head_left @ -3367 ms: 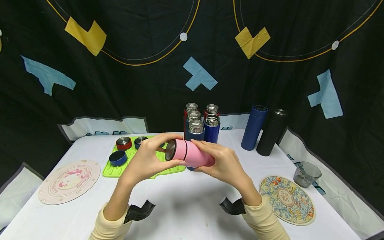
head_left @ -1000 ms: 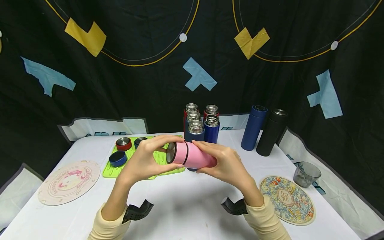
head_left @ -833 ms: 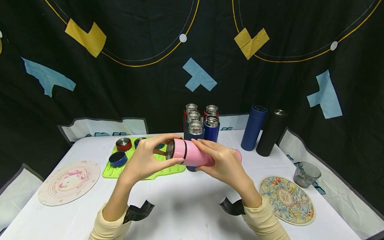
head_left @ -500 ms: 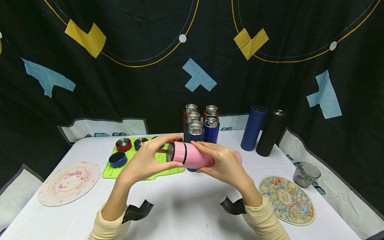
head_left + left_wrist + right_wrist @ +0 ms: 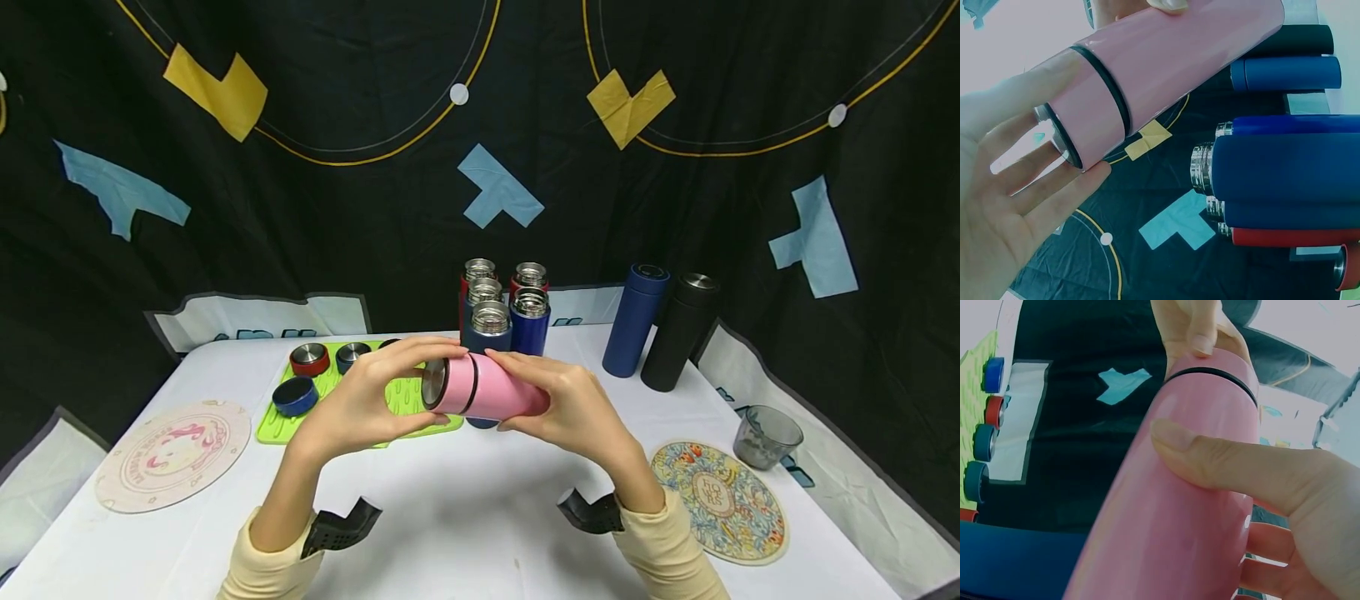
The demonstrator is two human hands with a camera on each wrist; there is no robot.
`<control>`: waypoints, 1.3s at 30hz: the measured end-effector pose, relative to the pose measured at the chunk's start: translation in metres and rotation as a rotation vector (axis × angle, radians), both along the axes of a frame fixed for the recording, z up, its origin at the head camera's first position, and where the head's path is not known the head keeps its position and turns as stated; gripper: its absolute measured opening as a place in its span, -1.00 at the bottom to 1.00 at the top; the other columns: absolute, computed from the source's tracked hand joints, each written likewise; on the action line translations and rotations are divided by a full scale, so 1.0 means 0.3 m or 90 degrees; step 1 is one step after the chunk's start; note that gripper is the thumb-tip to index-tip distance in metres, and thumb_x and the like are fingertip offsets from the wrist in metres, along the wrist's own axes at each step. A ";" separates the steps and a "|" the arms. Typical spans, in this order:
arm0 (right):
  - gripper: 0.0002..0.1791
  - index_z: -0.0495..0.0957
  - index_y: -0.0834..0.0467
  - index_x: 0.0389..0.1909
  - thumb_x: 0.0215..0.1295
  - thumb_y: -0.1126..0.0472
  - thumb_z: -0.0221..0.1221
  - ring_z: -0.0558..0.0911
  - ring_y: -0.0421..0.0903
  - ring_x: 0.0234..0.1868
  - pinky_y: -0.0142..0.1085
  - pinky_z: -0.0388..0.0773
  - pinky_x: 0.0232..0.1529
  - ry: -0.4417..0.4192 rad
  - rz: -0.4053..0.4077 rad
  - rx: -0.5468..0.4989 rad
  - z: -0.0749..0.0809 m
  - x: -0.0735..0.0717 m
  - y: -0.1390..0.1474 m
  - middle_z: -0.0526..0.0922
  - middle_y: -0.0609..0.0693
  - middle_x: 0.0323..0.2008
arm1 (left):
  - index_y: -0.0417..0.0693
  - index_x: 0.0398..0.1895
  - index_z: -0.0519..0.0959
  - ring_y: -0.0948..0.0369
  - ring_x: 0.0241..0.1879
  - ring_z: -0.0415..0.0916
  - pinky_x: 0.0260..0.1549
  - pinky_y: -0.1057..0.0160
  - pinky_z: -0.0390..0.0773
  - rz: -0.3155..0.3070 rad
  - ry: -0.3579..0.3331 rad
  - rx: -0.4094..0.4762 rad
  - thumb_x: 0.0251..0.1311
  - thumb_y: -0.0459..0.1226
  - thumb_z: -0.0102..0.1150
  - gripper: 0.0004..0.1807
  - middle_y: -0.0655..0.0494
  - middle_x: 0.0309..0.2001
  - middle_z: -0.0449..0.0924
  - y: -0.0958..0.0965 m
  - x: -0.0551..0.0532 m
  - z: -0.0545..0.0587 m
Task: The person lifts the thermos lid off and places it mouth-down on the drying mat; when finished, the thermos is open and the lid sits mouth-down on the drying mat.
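A pink thermos bottle (image 5: 510,392) is held aslant above the white table, its dark-rimmed lid end (image 5: 454,385) facing left. My left hand (image 5: 348,408) has its thumb and fingers around that lid. With my right hand (image 5: 573,408) I grip the bottle's body, the thumb (image 5: 1210,456) lying along its near side in the right wrist view. A black ring (image 5: 1107,87) parts lid and body in the left wrist view. The base is hidden behind my right hand in the head view.
Several lidless bottles (image 5: 529,327) stand behind the pink one. Loose lids (image 5: 295,397) sit on a lime mat (image 5: 276,430) at left. A tall blue bottle (image 5: 636,321), a black bottle (image 5: 678,333) and a glass (image 5: 767,436) stand at right. Round mats (image 5: 176,457) lie on both sides.
The bottle has shifted slightly right and its lid end has swung toward the viewer, so its base no longer shows beyond my right hand. Both hands still hold lid and body.
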State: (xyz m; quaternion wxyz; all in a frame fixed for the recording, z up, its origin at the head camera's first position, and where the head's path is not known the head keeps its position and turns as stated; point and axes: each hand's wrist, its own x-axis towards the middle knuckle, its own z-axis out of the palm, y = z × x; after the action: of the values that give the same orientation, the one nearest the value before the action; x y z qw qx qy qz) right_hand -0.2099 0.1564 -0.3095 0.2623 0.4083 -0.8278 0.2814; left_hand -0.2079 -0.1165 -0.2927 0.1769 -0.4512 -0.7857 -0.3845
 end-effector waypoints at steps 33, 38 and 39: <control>-0.16 0.52 0.05 0.23 -0.22 0.14 0.58 0.58 -0.04 0.11 -0.16 0.60 -0.01 0.017 0.003 -0.008 -0.004 -0.005 0.002 0.60 0.02 0.11 | 0.00 0.27 0.45 0.15 0.19 0.42 -0.09 0.15 0.62 -0.002 0.012 0.010 -0.16 -0.31 0.56 -0.20 0.09 0.24 0.45 0.000 -0.009 0.002; -0.15 0.52 0.03 0.23 -0.22 0.11 0.58 0.59 -0.03 0.11 -0.14 0.61 -0.03 0.041 -0.026 -0.004 -0.005 0.000 -0.001 0.60 0.03 0.11 | 0.05 0.29 0.44 0.19 0.08 0.51 -0.20 0.23 0.65 0.048 -0.030 0.039 -0.11 -0.23 0.55 -0.21 0.17 0.18 0.50 0.000 -0.009 -0.006; -0.15 0.52 0.02 0.23 -0.22 0.10 0.58 0.59 -0.02 0.11 -0.13 0.61 -0.03 0.045 -0.032 -0.002 -0.005 0.002 -0.002 0.60 0.03 0.12 | 0.07 0.28 0.44 0.20 0.05 0.52 -0.21 0.25 0.65 0.057 -0.037 0.044 -0.10 -0.22 0.54 -0.22 0.18 0.17 0.51 0.000 -0.008 -0.008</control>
State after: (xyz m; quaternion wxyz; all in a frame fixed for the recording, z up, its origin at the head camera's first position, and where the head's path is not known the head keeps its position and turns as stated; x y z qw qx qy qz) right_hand -0.2093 0.1558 -0.3109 0.2994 0.3965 -0.8275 0.2615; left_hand -0.2103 -0.1165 -0.2950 0.1862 -0.3979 -0.7963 -0.4158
